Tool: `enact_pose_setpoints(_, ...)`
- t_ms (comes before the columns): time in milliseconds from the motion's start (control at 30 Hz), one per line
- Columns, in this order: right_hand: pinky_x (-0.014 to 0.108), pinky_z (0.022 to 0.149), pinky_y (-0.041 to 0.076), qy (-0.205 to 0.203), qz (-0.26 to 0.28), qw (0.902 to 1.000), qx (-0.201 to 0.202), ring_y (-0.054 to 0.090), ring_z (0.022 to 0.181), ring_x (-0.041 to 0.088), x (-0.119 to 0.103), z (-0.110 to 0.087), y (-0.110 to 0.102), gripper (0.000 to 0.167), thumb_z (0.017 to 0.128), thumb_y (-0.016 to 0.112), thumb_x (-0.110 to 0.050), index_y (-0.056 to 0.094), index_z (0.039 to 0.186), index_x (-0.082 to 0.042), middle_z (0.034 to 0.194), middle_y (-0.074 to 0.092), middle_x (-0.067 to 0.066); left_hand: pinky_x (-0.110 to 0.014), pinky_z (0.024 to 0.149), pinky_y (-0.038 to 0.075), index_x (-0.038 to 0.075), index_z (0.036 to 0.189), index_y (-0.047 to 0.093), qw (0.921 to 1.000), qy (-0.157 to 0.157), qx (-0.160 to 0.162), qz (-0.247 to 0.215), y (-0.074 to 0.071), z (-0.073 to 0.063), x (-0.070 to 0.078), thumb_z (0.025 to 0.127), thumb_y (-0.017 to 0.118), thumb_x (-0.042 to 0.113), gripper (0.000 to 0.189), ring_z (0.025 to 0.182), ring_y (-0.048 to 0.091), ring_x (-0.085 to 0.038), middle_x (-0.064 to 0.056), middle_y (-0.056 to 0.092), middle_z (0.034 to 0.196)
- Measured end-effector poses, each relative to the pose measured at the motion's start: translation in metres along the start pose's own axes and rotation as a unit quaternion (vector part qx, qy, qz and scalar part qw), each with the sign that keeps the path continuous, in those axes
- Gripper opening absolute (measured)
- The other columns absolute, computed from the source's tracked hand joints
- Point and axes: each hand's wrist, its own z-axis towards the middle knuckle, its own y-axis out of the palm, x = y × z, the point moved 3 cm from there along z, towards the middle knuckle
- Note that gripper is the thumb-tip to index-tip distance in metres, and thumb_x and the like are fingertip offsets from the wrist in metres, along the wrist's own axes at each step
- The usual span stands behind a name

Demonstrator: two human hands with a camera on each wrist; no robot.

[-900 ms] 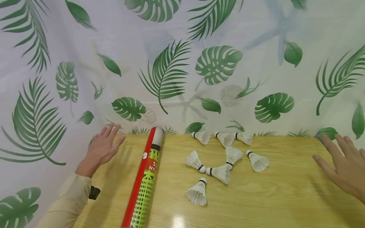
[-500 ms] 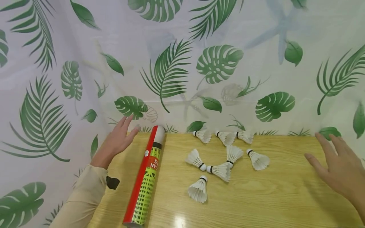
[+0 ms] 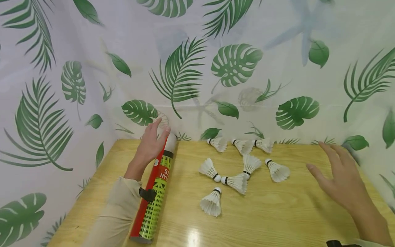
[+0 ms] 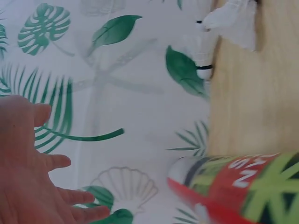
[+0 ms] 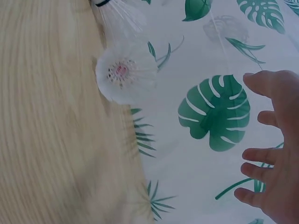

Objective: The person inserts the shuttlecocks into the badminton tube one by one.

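Note:
In the head view my left hand (image 3: 149, 145) hovers over the upper left side of a red and yellow-green shuttlecock tube (image 3: 157, 199), its fingers extended and holding nothing. The tube lies lengthwise on the table, partly covered by that hand and wrist. My right hand (image 3: 339, 175) is in the air at the right, fingers spread loosely, with nothing in it. Between the hands lie several white shuttlecocks; the nearest to the right hand is a shuttlecock (image 3: 277, 171) on its side. The left wrist view shows the tube (image 4: 243, 186) beside the spread fingers.
A wooden table (image 3: 262, 216) meets a white leaf-printed curtain (image 3: 191, 27) at its back and sides. Along the back edge stand three shuttlecocks in a row, among them a shuttlecock (image 3: 217, 144). Another shuttlecock (image 3: 211, 202) lies closest to the front.
My left hand has moved right, from beside the tube to over it. My right hand has moved left, toward the shuttlecocks. The tube and shuttlecocks have stayed in place.

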Motion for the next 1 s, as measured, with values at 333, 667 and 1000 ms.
enact_pose_setpoints(333,0.071,0.078,0.038,0.055,0.023,0.9982,-0.007,0.050,0.112,0.051,-0.015,0.000,0.033,0.064,0.099,0.069,-0.025,0.043,0.155,-0.006,0.126,0.053,0.031,-0.074,0.103,0.035,0.016,0.165,0.018,0.9927,-0.111,-0.034,0.034,0.044,0.005,-0.029,0.103,0.045,0.052,0.076,0.141,0.032,-0.055,-0.027,0.020,0.164)
enact_pose_setpoints(667,0.055,0.068,0.051,0.052,0.020,0.9979,-0.033,0.067,0.089,0.039,-0.024,-0.005,0.062,0.056,0.099,0.070,-0.028,0.053,0.146,-0.005,0.100,0.067,0.015,-0.062,0.090,0.047,0.021,0.166,0.006,0.9779,-0.191,-0.079,0.033,0.060,-0.005,-0.059,0.097,0.060,0.050,0.092,0.122,0.043,-0.053,-0.034,0.030,0.146)
enact_pose_setpoints(1000,0.030,0.063,0.054,0.056,0.031,0.9972,-0.039,0.073,0.077,0.028,-0.026,-0.006,0.082,0.044,0.099,0.070,-0.028,0.061,0.137,-0.009,0.091,0.074,0.006,-0.052,0.078,0.050,0.012,0.165,0.002,0.9772,-0.178,-0.100,0.060,0.070,0.000,-0.073,0.099,0.059,0.042,0.092,0.098,0.058,-0.041,-0.034,0.047,0.129)
